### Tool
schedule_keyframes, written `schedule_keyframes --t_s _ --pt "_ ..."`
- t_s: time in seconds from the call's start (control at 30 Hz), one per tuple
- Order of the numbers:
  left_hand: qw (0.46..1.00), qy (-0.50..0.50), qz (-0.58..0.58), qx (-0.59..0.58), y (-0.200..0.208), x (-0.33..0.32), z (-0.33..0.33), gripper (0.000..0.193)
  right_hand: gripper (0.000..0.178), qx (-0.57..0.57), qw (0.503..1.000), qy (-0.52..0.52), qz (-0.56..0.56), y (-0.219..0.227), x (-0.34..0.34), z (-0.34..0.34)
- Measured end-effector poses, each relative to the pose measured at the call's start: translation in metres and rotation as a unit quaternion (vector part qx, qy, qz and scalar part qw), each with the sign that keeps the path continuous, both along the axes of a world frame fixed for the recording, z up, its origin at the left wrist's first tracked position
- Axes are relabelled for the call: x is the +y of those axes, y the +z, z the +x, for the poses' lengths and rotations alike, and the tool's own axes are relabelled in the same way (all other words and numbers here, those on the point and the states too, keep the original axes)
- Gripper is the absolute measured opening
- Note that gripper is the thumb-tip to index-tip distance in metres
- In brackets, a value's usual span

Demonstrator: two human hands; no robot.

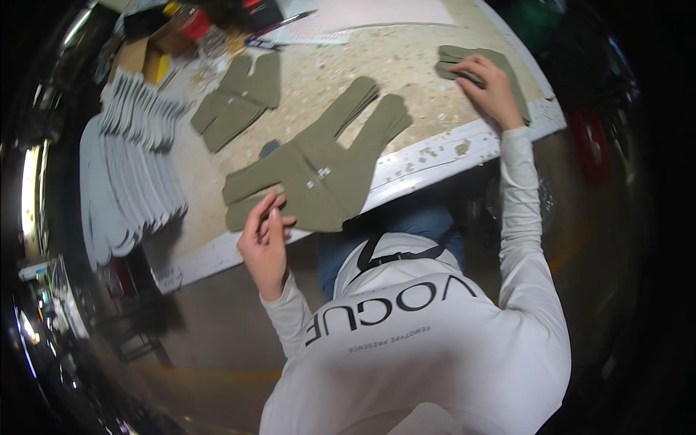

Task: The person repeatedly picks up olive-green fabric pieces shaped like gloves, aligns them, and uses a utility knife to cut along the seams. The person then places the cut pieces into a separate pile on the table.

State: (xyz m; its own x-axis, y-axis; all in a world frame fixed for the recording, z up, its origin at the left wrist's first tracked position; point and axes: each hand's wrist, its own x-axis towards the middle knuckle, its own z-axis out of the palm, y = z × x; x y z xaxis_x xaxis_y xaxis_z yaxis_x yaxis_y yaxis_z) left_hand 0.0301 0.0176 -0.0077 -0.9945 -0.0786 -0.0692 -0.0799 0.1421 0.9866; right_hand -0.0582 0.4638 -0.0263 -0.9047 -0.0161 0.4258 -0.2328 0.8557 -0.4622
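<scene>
A stack of olive-green flat cloth pieces [290, 170], shaped like socks with forked ends, lies across the table's near edge in front of me. Small white specks show on its middle. My left hand [265, 239] is at its near-left end, fingers loosely curled and apart, fingertips over the cloth; nothing shows in them. At the far right, my right hand [491, 90] reaches onto another olive-green cloth pile [515, 78]. Its fingers are bent down on the pile's left end, closed on the cloth. A smaller olive-green stack [235, 105] lies farther back on the left.
Grey sock-like pieces [134, 185] are piled high at the table's left. Behind them are an open cardboard box [135, 58], a red-labelled bottle [196, 27], a pen [286, 22] and paper sheets [391, 13]. Scraps litter the table [413, 65]. A red object [591, 145] is beyond the right edge.
</scene>
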Motion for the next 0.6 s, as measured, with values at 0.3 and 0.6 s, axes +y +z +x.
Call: schedule_keyframes --t_s 0.3,0.6 --pt "0.998 -0.031 -0.056 0.018 0.009 0.015 -0.001 0.015 0.031 -0.057 0.973 0.208 -0.087 0.033 -0.113 0.054" --pt "0.995 -0.094 0.009 -0.028 0.017 0.025 0.003 0.022 0.020 -0.034 0.946 0.292 -0.140 0.007 -0.185 0.076"
